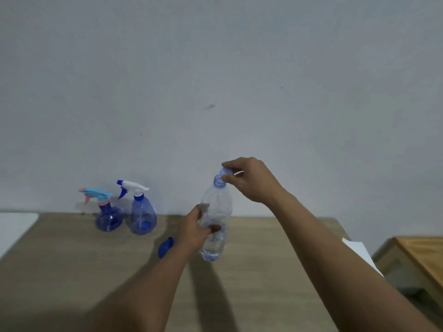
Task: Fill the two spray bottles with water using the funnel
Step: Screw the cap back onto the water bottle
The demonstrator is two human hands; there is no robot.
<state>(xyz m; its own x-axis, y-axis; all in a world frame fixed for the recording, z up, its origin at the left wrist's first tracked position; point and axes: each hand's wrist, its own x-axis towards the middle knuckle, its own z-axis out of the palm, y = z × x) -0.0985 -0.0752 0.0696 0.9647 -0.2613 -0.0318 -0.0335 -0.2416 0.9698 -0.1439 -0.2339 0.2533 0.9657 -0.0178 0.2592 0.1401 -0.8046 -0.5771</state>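
A clear plastic water bottle (217, 212) stands upright on the table with some water in its lower part; its mouth is uncovered. My left hand (195, 230) grips it around the middle. My right hand (249, 179) pinches the bottle's blue cap (225, 171) just above and beside the mouth. Two blue spray bottles stand by the wall at the left: one with a light-blue and pink trigger head (107, 215), one with a white and blue head (142, 215). A blue funnel (165, 248) lies on its side on the table, just left of my left wrist.
The brown table (72, 271) meets a pale wall at the back. A white surface (14, 226) adjoins its left end. A white sheet (359, 252) lies at the table's right edge, with a wooden piece of furniture (422, 257) beyond it.
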